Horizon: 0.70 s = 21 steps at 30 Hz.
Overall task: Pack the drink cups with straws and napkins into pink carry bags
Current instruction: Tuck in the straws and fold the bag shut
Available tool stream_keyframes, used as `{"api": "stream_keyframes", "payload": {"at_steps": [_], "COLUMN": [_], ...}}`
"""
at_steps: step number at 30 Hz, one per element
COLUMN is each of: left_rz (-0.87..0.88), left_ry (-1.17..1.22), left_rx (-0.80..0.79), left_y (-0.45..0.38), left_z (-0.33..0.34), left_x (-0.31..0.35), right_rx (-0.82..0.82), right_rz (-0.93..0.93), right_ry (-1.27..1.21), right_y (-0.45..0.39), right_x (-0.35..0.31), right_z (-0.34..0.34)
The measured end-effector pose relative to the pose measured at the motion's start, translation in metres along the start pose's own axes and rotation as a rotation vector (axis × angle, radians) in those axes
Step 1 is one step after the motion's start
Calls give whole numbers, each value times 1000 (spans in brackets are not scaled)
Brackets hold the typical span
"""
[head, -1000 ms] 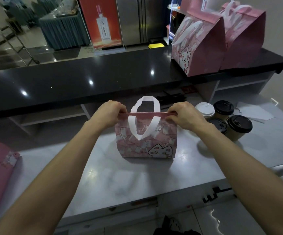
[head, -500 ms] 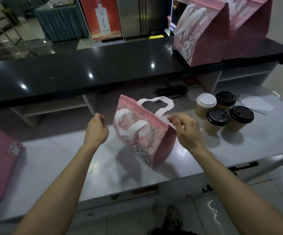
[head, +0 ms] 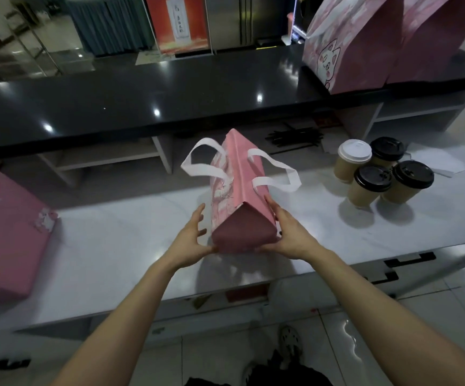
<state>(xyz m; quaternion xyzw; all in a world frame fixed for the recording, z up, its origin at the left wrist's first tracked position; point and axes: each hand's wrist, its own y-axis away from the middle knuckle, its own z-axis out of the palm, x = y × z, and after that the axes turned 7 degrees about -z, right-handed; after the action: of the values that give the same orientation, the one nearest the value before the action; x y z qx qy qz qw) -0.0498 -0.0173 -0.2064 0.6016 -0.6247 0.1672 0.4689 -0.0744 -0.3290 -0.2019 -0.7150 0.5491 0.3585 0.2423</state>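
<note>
Standing on the pale worktop (head: 109, 246), end-on to the person, one pink carry bag (head: 237, 176): top folded shut to a ridge, contents not visible, two white loop handles (head: 277, 169) splayed to either side.

Item: black counter (head: 142, 101), raised behind the worktop. On its right end, two large pink bags (head: 365, 51) side by side, tops out of view; the nearer one prints a white cartoon cat face (head: 328, 61). Contents cannot be told.

Item: flat pink bags (head: 6, 235), stacked at the worktop's left edge, a small printed patch at the near corner.

Item: red poster (head: 178, 23) beyond the counter, showing a white bottle; its characters are too small to read.

Item: four paper drink cups (head: 381, 174), clustered right of the carry bag and apart from it, all lidded. Three lids black, one white (head: 354, 151). No readable print on the sleeves; contents hidden.

Item: white napkins (head: 434, 162), lying flat behind the cups.

Item: black straws (head: 295, 136), a loose pile under the counter's overhang, behind the carry bag.

Hands: left hand (head: 191, 238), fingers spread and fairly straight, thumb touching the bag's near lower corner. Right hand (head: 288, 232) laid flat against the bag's right side, fingers extended along it. Neither curls round anything; the bag's near end sits between them.
</note>
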Motion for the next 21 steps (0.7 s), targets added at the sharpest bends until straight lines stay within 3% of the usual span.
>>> {"api": "stream_keyframes", "payload": {"at_steps": [10,21], "left_rz": [251,572], "left_ry": [-109,-286], "left_rx": [148,325], "left_y": [8,-28], "left_z": [-15,-77], "left_x": [37,215], "right_rx": [133,373], "right_rz": [-132,-326], "right_ry": [7,99], "right_y": [-8,-55], "right_x": [-51,-104], "right_z": [-30,-185]}}
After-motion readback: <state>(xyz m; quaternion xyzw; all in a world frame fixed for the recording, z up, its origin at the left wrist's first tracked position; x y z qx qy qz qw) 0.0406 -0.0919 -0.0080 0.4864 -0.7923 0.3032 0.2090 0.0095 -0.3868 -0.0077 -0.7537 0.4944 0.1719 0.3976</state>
